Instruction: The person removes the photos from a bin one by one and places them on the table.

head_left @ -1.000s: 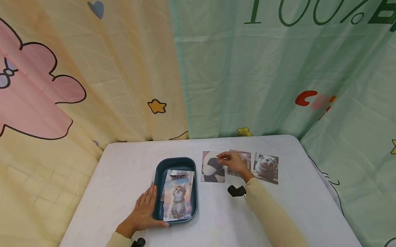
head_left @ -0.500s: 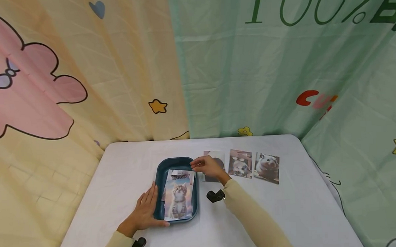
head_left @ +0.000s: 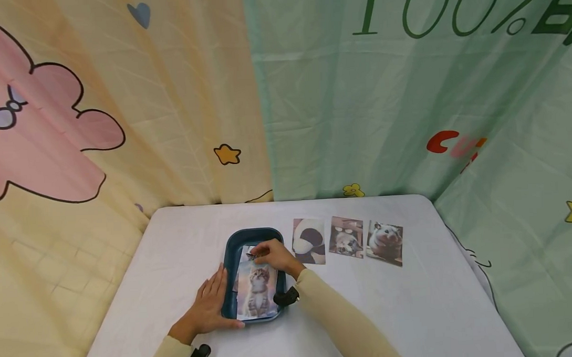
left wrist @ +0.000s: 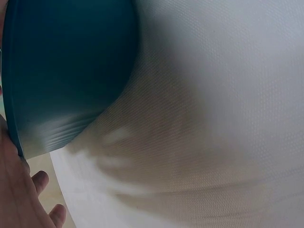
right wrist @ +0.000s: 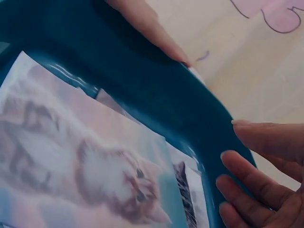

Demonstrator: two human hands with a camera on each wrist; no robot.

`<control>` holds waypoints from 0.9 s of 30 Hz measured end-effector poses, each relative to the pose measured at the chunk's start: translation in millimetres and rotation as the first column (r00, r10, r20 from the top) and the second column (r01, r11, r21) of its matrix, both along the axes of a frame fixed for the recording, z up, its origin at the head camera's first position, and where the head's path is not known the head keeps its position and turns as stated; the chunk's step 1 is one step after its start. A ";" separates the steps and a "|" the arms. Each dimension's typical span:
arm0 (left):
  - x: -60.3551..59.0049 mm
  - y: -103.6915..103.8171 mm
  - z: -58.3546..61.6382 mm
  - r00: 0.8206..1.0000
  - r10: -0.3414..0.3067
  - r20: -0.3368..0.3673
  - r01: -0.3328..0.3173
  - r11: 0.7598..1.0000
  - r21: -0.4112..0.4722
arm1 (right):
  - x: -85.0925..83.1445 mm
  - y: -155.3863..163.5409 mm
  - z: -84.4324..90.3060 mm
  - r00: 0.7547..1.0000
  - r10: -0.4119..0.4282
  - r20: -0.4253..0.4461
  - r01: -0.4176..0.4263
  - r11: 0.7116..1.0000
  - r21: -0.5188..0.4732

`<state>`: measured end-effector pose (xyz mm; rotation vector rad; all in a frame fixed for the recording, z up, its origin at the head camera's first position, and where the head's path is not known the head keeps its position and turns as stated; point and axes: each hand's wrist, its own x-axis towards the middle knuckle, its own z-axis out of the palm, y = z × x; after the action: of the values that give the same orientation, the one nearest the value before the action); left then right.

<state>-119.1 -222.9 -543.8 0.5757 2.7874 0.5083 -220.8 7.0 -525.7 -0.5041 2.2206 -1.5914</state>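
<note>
A stack of photos is held in a dark teal tray [head_left: 229, 254] that sits on the white-covered desk [head_left: 175, 245], slightly toward nine o'clock from the desk's middle and close to the near edge. The top of the stack is a kitten photo [head_left: 257, 290], seen also in the right wrist view with the kitten lying sideways across the frame [right wrist: 109, 175]; the corner of another photo [head_left: 252, 251] shows beyond it at twelve o'clock. The right hand [head_left: 274, 255] is laid over the far end of the stack, its fingers bent down onto the far photo's edge; whether that photo is pinched or only touched cannot be told. The left hand [head_left: 210, 302] is pressed flat, fingers straight, against the tray's outer wall at nine o'clock, as the left wrist view confirms with the tray's rounded side [left wrist: 61, 71] beside the palm. At three o'clock of the tray, three more photos are laid in a row on the desk: a panda photo [head_left: 309, 240] nearest, a photo of a small furry animal [head_left: 347, 237] next, and a hamster photo [head_left: 385, 243] outermost. Behind the desk, cartoon-printed curtains [head_left: 312, 120] in yellow and green are hung.
</note>
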 end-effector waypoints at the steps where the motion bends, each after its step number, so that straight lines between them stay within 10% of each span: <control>1: 0.1 -0.1 0.2 1.000 0.001 0.000 -0.001 1.000 0.000 | 1.0 -4.0 -1.3 1.000 -0.007 -0.008 0.007 1.000 0.018; 8: 0.7 0.4 -0.7 1.000 0.007 -0.005 -0.007 1.000 0.009 | 4.8 -24.5 -12.2 0.996 -0.062 -0.060 0.073 0.977 0.200; 15: 1.1 0.2 -0.9 0.999 -0.012 -0.035 0.013 1.000 0.029 | 10.1 -31.0 -19.2 0.986 -0.049 -0.161 0.121 0.869 0.480; 27: 0.1 0.3 4.4 1.000 -0.003 0.009 0.003 1.000 0.018 | 3.6 -21.5 -1.0 0.984 0.107 -0.139 -0.059 0.949 0.309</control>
<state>-119.0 -222.6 -539.4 0.5802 2.7760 0.5347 -217.2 -14.5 -526.7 -0.6386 2.4654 -1.1720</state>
